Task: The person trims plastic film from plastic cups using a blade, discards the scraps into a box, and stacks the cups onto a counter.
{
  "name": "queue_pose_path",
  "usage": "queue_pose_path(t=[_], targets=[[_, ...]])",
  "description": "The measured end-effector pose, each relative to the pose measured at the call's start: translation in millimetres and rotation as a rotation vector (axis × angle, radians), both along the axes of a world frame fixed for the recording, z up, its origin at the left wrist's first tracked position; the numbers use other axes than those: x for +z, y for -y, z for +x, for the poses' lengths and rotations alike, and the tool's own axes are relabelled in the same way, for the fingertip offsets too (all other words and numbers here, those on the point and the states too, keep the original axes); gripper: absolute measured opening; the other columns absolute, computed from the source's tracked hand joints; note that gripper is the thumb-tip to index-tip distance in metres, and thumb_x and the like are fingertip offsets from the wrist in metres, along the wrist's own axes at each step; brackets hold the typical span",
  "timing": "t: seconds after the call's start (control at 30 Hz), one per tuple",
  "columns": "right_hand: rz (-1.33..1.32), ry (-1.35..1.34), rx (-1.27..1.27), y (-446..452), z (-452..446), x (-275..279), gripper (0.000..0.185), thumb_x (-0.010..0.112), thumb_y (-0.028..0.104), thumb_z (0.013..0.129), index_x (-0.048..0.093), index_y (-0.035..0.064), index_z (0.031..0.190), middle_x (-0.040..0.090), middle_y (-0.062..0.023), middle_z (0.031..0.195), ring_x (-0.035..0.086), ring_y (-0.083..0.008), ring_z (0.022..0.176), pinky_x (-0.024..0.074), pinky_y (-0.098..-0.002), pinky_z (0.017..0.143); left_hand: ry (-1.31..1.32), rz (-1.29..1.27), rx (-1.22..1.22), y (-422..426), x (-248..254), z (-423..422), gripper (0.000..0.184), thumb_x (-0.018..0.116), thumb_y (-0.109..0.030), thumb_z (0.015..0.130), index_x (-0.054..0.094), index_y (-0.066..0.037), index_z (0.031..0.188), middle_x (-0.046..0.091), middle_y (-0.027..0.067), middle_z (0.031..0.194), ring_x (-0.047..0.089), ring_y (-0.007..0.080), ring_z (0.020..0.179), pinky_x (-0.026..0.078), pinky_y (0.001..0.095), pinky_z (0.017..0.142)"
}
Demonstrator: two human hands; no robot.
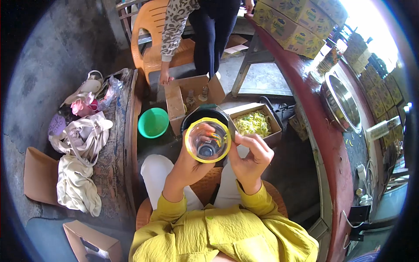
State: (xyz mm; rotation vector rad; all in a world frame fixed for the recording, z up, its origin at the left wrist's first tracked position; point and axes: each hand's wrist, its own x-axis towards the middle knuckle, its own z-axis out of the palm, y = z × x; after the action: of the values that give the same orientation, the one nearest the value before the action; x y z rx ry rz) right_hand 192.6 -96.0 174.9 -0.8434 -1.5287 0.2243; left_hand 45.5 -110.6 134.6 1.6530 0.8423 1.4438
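A clear cup with a yellow rim [208, 158] is held up in front of me, its mouth facing my eyes. My left hand [188, 167] is wrapped round its left side, and its fingers show through the clear wall. At the cup's right edge is my right hand [252, 158], thumb and forefinger pinched together. Whether it grips the rim or a thin dark strip beside it, I cannot tell. Small yellow and orange marks show on the cup's side. Behind the cup stands a black bucket [201, 110], partly hidden.
A cardboard box of yellow-green strips [253, 125], an open carton with glass bottles [177, 101] and a green basin [153, 123] stand ahead. Another person's hand [166, 78] touches the carton. Bags [85, 135] lie at left; a metal bowl [341, 102] sits on the right-hand counter.
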Motion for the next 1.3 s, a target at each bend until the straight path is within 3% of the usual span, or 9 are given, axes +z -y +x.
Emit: queue_pose_path(t=[0.13,0.3,0.53,0.67,0.77,0.87,1.17,1.3], targets=[[-0.014,-0.016,0.019,1,1,1,0.02,0.068,-0.006,0.062,0.066,0.0011,0.08,0.06,-0.0091,0.065,0.058,-0.0157,0.054,0.0445,-0.0222,0.05,-0.063,-0.006,-0.026,-1,-1,-3,0.064,0.064,-0.001,0.071,0.028,0.0,0.124,0.04,0.0099,0.115,0.045,0.0168,0.103,0.037,0.0294,0.087],[-0.007,-0.01,0.023,2,1,7,0.02,0.068,-0.006,0.063,0.066,0.0013,0.081,0.061,-0.0093,0.066,0.059,-0.0158,0.056,0.0459,-0.0225,0.051,0.04,-0.013,-0.088,2,5,0,0.062,0.062,0.003,0.065,0.033,-0.002,0.12,0.042,0.0091,0.113,0.045,0.0161,0.101,0.038,0.0288,0.086],[-0.021,-0.059,0.037,3,-1,5,0.02,0.068,-0.006,0.064,0.066,0.0008,0.083,0.061,-0.009,0.067,0.06,-0.0154,0.057,0.0462,-0.0224,0.051,0.148,-0.037,-0.066,0,9,9,0.061,0.067,0.001,0.066,0.036,-0.003,0.118,0.044,0.0087,0.11,0.046,0.0154,0.101,0.041,0.0274,0.082],[-0.022,-0.076,0.044,3,-1,4,0.021,0.068,-0.006,0.064,0.066,0.0008,0.083,0.061,-0.0092,0.067,0.06,-0.0157,0.057,0.0462,-0.0225,0.051,0.167,-0.048,-0.035,1,8,13,0.066,0.068,0.002,0.067,0.03,-0.003,0.121,0.042,0.0105,0.112,0.046,0.0182,0.105,0.041,0.0301,0.087],[-0.014,-0.071,0.04,5,-1,5,0.021,0.068,-0.006,0.064,0.066,0.0009,0.083,0.061,-0.0092,0.067,0.06,-0.0158,0.057,0.0464,-0.0227,0.052,0.282,0.089,-0.031,-1,-2,17,0.068,0.068,0.002,0.068,0.026,-0.003,0.121,0.041,0.0124,0.112,0.045,0.0207,0.106,0.04,0.0323,0.09],[-0.002,-0.063,0.027,8,-1,7,0.021,0.068,-0.005,0.064,0.066,0.0011,0.083,0.061,-0.0091,0.066,0.06,-0.0158,0.057,0.0465,-0.0229,0.052,0.177,0.167,0.0,-2,-1,13,0.066,0.067,0.002,0.069,0.025,-0.004,0.12,0.04,0.0141,0.113,0.045,0.022,0.107,0.039,0.034,0.091],[0.05,-0.152,0.015,5,-13,9,0.02,0.067,-0.007,0.063,0.064,0.0002,0.082,0.059,-0.0078,0.063,0.057,-0.0135,0.053,0.0438,-0.0219,0.051,0.167,0.118,0.09,3,14,12,0.068,0.062,0.003,0.073,0.022,0.0,0.127,0.038,0.0151,0.12,0.042,0.0229,0.112,0.034,0.0349,0.097],[0.019,-0.148,0.041,9,-13,8,0.019,0.066,-0.012,0.062,0.061,-0.0048,0.078,0.059,-0.0073,0.07,0.057,-0.0113,0.062,0.0445,-0.0207,0.056,0.2,0.124,0.078,2,13,11,0.067,0.061,0.002,0.075,0.021,0.0,0.129,0.037,0.0148,0.121,0.041,0.0227,0.114,0.034,0.0349,0.098]])
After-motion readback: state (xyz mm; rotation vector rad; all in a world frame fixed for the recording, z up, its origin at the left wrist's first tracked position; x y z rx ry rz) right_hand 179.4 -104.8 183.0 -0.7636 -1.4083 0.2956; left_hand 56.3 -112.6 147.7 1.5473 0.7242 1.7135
